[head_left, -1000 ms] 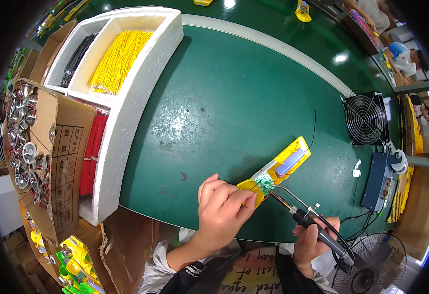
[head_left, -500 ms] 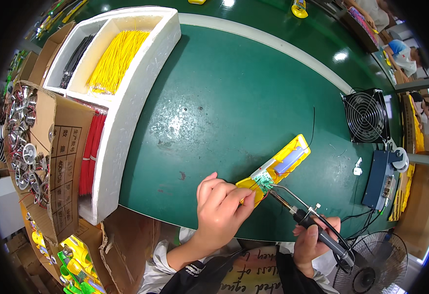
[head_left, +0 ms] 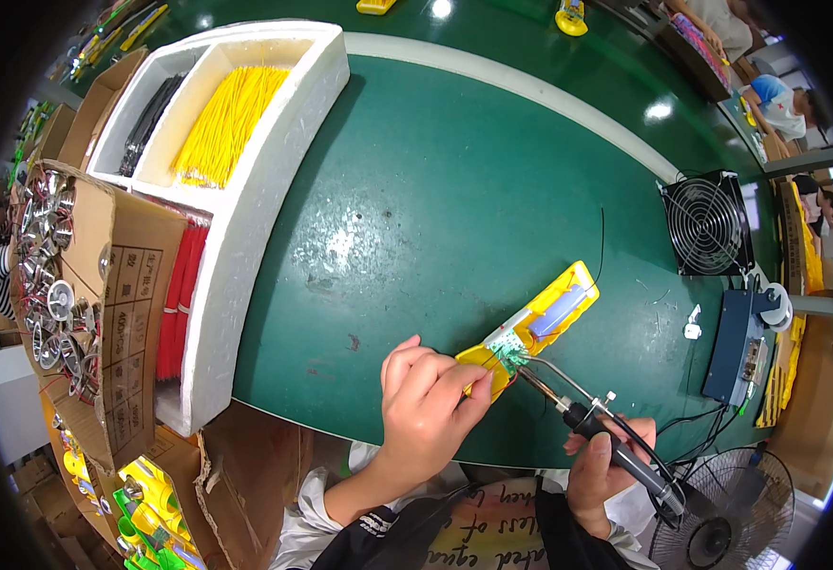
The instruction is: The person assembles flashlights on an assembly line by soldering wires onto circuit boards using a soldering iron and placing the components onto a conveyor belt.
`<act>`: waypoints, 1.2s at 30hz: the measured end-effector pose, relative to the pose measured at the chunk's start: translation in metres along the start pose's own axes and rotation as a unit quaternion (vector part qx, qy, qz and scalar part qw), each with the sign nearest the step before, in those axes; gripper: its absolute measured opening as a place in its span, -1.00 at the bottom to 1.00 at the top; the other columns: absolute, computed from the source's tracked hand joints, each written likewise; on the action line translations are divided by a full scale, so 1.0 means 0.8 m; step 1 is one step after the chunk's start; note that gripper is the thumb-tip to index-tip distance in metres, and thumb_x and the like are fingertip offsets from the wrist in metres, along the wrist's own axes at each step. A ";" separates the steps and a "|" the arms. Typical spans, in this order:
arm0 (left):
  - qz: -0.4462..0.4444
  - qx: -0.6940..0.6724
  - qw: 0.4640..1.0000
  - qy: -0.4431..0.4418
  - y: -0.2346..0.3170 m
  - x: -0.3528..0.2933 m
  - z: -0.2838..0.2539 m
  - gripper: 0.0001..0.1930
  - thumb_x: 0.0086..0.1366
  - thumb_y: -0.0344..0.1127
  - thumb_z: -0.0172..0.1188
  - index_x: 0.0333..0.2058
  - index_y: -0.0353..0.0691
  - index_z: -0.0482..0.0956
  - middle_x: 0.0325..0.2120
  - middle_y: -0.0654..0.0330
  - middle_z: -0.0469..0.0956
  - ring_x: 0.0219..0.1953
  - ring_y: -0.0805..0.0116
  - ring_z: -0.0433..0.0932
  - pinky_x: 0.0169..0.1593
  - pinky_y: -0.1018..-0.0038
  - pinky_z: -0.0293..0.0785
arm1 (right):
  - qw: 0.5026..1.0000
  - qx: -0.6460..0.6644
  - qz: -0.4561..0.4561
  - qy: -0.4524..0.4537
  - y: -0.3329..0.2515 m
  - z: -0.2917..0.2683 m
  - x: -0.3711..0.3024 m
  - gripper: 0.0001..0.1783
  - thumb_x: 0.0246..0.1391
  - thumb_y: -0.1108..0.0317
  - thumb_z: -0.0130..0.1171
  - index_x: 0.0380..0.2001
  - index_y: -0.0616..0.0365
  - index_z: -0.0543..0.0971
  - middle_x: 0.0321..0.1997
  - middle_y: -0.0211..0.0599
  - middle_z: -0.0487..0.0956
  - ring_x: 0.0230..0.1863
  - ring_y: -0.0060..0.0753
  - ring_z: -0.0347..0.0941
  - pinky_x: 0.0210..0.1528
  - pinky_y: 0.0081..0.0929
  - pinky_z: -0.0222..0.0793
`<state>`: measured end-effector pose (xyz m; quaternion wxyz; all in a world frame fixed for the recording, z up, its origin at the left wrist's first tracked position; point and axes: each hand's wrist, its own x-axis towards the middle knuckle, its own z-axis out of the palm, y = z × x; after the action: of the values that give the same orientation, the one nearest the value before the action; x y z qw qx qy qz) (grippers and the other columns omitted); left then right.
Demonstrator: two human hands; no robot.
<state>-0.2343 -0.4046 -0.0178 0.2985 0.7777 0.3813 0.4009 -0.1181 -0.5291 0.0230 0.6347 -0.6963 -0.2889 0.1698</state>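
My left hand [head_left: 428,404] is closed in a pinch at the near end of a yellow plastic housing [head_left: 576,282]. A thin wire may also be between its fingertips, but I cannot tell. The housing lies slantwise on the bench, with a green circuit board [head_left: 508,351] and a blue-grey cylindrical cell [head_left: 561,312] inside it. Wrapped in my right hand [head_left: 603,472] is a soldering iron [head_left: 614,446] with a dark handle and a curved metal solder-feed tube. Its tip and the tube's end meet at the board. A loose black wire [head_left: 603,237] sticks up past the housing's far end.
A white foam box [head_left: 274,190] with black, yellow and red wires stands left, beside a carton [head_left: 131,313] of small round speakers. At right are a square black fan [head_left: 709,226], a blue soldering station [head_left: 735,347] and a round caged fan [head_left: 720,532]. People sit at far right.
My right hand and the soldering iron have shifted very slightly left, with the tip still at the board. My left hand keeps its pinch at the housing.
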 end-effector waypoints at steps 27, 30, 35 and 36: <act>0.007 0.040 0.999 0.031 0.007 -0.013 -0.005 -0.89 -0.12 -0.43 0.24 -0.53 -0.20 0.52 -0.59 0.23 0.41 -0.49 0.25 0.41 -0.21 0.29 0.39 | 0.990 0.046 -0.058 0.118 0.001 -0.056 -0.001 -0.77 -0.04 0.34 0.03 -0.44 0.20 0.22 -0.65 -0.32 0.31 -0.74 -0.58 0.27 -0.71 -0.70 0.24; -0.039 0.019 0.999 0.007 0.017 -0.010 -0.013 -0.85 -0.12 -0.42 0.25 -0.49 -0.23 0.51 -0.54 0.20 0.42 -0.46 0.23 0.42 -0.25 0.34 0.37 | 0.985 0.048 -0.056 0.155 0.008 -0.072 0.001 -0.80 -0.02 0.35 0.01 -0.44 0.20 0.23 -0.63 -0.32 0.33 -0.71 -0.60 0.29 -0.69 -0.73 0.24; -0.008 0.063 0.998 0.001 0.041 0.010 -0.027 -0.67 -0.12 -0.28 0.28 -0.33 -0.26 0.48 -0.39 0.13 0.43 -0.33 0.21 0.41 -0.24 0.37 0.34 | 0.983 0.045 -0.067 0.166 0.017 -0.095 0.012 -0.84 -0.01 0.39 -0.04 -0.42 0.21 0.24 -0.61 -0.31 0.34 -0.69 -0.60 0.30 -0.68 -0.74 0.23; 0.010 0.123 0.992 -0.038 0.052 0.021 -0.023 -0.60 -0.11 -0.20 0.27 -0.27 -0.25 0.46 -0.36 0.12 0.42 -0.27 0.18 0.39 -0.21 0.34 0.31 | 0.980 0.050 -0.071 0.178 0.020 -0.099 0.014 -0.85 -0.01 0.40 -0.04 -0.42 0.21 0.24 -0.61 -0.31 0.34 -0.68 -0.60 0.31 -0.68 -0.74 0.22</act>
<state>-0.2291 -0.4099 0.0303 0.2105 0.8269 0.4085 0.3243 -0.0587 -0.5847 0.0194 0.7204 -0.6606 -0.2112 0.0118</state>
